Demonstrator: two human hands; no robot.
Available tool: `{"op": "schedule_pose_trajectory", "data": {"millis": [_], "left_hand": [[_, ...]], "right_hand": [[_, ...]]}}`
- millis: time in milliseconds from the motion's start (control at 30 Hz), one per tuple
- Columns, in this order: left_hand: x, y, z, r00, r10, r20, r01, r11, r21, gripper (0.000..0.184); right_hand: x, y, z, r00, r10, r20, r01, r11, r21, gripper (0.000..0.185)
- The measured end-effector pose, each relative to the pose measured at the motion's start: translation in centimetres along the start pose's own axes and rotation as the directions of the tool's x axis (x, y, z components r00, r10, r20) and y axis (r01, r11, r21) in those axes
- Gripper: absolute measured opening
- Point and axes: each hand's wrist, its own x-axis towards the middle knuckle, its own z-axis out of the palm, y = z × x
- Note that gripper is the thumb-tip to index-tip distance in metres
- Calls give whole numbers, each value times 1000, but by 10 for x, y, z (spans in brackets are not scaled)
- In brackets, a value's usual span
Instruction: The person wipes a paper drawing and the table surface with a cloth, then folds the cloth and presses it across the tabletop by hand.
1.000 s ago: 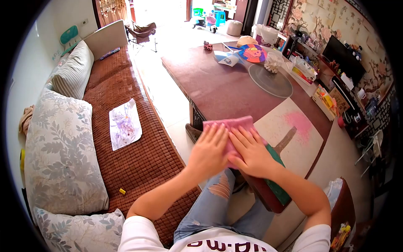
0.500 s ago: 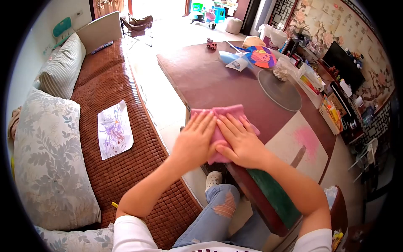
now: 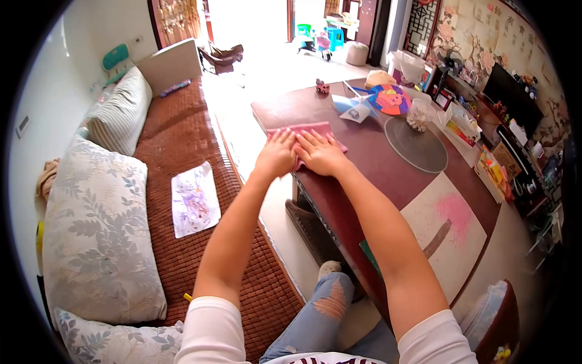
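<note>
A pink cloth [image 3: 322, 127] lies on the dark red table [image 3: 296, 107], by its left edge. My left hand [image 3: 277, 155] rests flat on the cloth's left part, fingers stretched forward. Beside it, my right hand [image 3: 319, 154] also presses flat, its fingers spread over the middle of the cloth. Both hands are open, with their thumb sides close together. The palms hide much of the cloth. Nearer to me on the table is a pale board [image 3: 418, 212] with a pink smudge and a brown streak, partly behind my right forearm.
A round clear disc [image 3: 416, 144], an orange and purple round picture [image 3: 390, 99], folded paper [image 3: 356, 111] and a small pink toy [image 3: 322, 87] lie farther along the table. On the left, a woven-mat couch [image 3: 242, 285] holds pillows [image 3: 103, 230] and a scribbled drawing [image 3: 195, 200].
Both hands and the pink cloth have moved forward along the table's left edge, away from me. My arms are more stretched out. The camera view has shifted slightly.
</note>
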Motion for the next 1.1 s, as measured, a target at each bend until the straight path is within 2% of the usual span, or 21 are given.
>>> {"op": "schedule_pose_trajectory", "data": {"millis": [100, 167, 200, 300, 367, 400, 433, 500, 567, 600, 633, 700, 767, 833, 933, 1100], "left_hand": [[-19, 40, -31, 978, -161, 130, 175, 979, -102, 53], [-38, 67, -44, 973, -174, 155, 184, 981, -57, 54], [-51, 86, -58, 978, -131, 164, 128, 991, 30, 54], [-81, 124, -57, 999, -3, 40, 4, 999, -32, 64], [-101, 159, -57, 1000, 8, -17, -9, 997, -72, 57], [-111, 177, -65, 998, 54, 10, -54, 999, 6, 53], [-119, 197, -78, 997, 58, 59, -56, 998, -30, 56], [-136, 227, -90, 995, 98, 5, -97, 994, -58, 56], [-142, 249, -101, 994, 107, -6, -106, 976, -189, 55], [-141, 252, -102, 993, 121, -18, -121, 956, -268, 56], [-140, 251, -97, 992, 121, -21, -122, 953, -277, 56], [-136, 247, -85, 974, 175, -144, -205, 951, -231, 58], [-134, 236, -80, 973, 186, -136, -216, 943, -253, 60], [-126, 223, -78, 983, 162, -90, -182, 935, -305, 61], [-101, 190, -69, 995, 98, 8, -93, 970, -225, 63], [-47, 107, -49, 991, -4, 135, 21, 992, -127, 64]], "right_hand": [[-30, -2, 1, 1000, -22, -9, 22, 1000, 3, 63], [-60, -2, 1, 998, -50, -29, 51, 999, 11, 63], [-77, -1, 2, 996, -71, -45, 72, 997, 18, 63], [-137, 6, 6, 976, -171, -136, 172, 985, -4, 63], [-183, 6, 2, 969, -186, -162, 193, 981, 25, 62], [-206, 5, -2, 960, -203, -195, 216, 975, 49, 61], [-230, 5, -5, 961, -200, -191, 213, 976, 48, 61], [-272, 3, -11, 962, -199, -187, 215, 974, 66, 60], [-305, -2, -17, 968, -180, -173, 193, 979, 61, 59], [-313, -4, -20, 973, -163, -162, 175, 983, 60, 58], [-315, -6, -23, 975, -160, -155, 170, 984, 55, 58], [-313, -9, -27, 987, -122, -105, 129, 990, 61, 57], [-304, -9, -26, 987, -117, -113, 122, 992, 42, 56], [-288, -6, -23, 987, -109, -118, 113, 993, 25, 56], [-237, 5, -18, 971, -172, -164, 171, 985, -25, 58], [-126, 20, -5, 973, -190, -134, 189, 982, -19, 60]]}}
